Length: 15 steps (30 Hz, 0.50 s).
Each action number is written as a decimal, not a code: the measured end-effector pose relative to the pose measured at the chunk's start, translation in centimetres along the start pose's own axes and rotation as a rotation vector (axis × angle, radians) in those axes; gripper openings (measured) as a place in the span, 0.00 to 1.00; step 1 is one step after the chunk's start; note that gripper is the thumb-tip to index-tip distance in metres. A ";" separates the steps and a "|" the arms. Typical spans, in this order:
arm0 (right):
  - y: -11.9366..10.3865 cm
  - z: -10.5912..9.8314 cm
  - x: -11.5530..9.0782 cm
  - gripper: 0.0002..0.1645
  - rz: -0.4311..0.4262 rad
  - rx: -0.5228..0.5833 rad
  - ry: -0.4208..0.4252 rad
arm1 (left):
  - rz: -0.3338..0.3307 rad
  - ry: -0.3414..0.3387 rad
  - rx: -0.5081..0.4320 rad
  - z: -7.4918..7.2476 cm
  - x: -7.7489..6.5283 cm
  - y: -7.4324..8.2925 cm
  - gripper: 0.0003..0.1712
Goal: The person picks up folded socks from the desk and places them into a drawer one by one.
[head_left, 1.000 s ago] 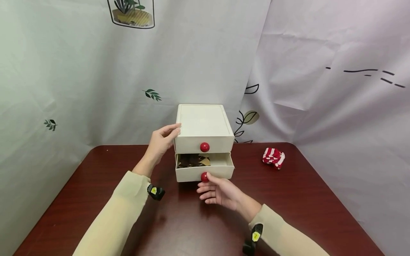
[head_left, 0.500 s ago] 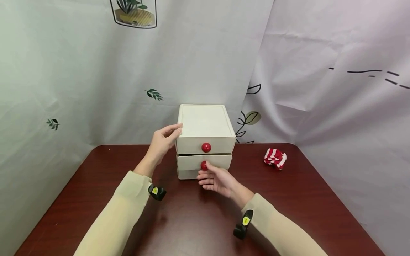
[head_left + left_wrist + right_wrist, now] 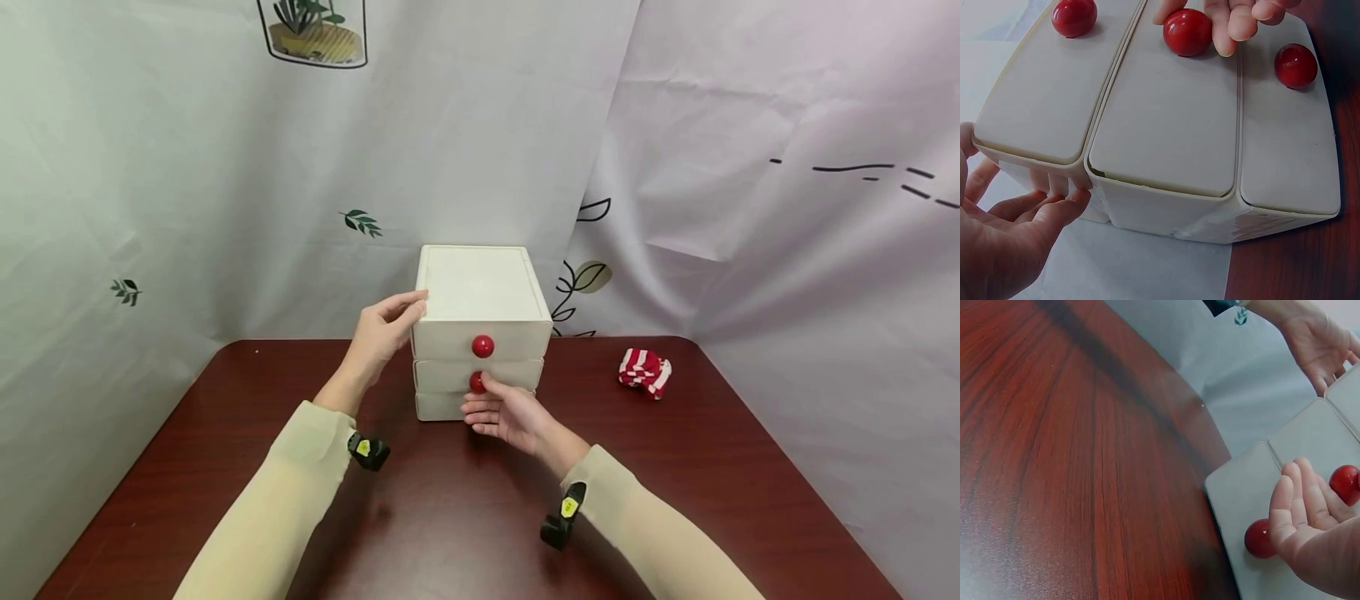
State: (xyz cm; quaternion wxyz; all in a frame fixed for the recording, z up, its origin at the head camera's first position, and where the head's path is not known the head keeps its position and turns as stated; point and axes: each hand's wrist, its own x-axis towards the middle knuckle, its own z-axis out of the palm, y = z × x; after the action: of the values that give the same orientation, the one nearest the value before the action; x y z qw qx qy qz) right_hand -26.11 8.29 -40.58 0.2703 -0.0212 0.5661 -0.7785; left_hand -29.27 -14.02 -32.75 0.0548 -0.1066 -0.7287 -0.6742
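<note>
**Right hand (image 3: 517, 417) at the middle knob (image 3: 1186, 32) of a white cabinet (image 3: 483, 283)**

The white cabinet stands upright near the far edge of the counter (image 3: 442, 517), about midway along it. Its three fronts, the top drawer (image 3: 442, 340), the middle drawer (image 3: 442, 377) and the bottom drawer (image 3: 438, 407), lie one above another and look pushed in. The upper knob (image 3: 483, 346) and the lower knob (image 3: 1296, 65) are round, red and glossy like the middle one.

The right hand's thumb touches the middle knob, and its fingers extend nearly straight below it, before the bottom drawer; that grip is wide rather than wrapped round the knob. The left hand (image 3: 378, 333) rests at the cabinet's upper left edge, fingertips against the side, its grip relaxed and spread.

Both arms wear pale sleeves (image 3: 277, 492), each with a black wrist device (image 3: 369, 452). To the right, well apart from the cabinet, a crumpled red-and-white striped cloth (image 3: 645, 372) lies on the counter. Behind hangs a pale backdrop (image 3: 480, 125) printed with leaves.
</note>
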 end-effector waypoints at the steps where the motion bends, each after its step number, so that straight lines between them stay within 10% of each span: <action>1: 0.1 0.0 0.1 0.36 -0.009 0.001 -0.004 | 0.003 0.002 0.004 0.0 0.0 -0.1 0.25; 15: 3.2 -1.0 0.1 0.31 0.158 -0.080 0.013 | -0.003 0.007 0.001 0.0 0.0 -0.1 0.26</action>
State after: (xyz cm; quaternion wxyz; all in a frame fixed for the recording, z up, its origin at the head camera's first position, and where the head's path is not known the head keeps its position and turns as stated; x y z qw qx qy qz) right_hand -25.25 8.38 -43.84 0.3260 0.0180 0.5985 -0.7316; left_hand -29.34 -14.06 -32.80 0.0567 -0.1030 -0.7289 -0.6744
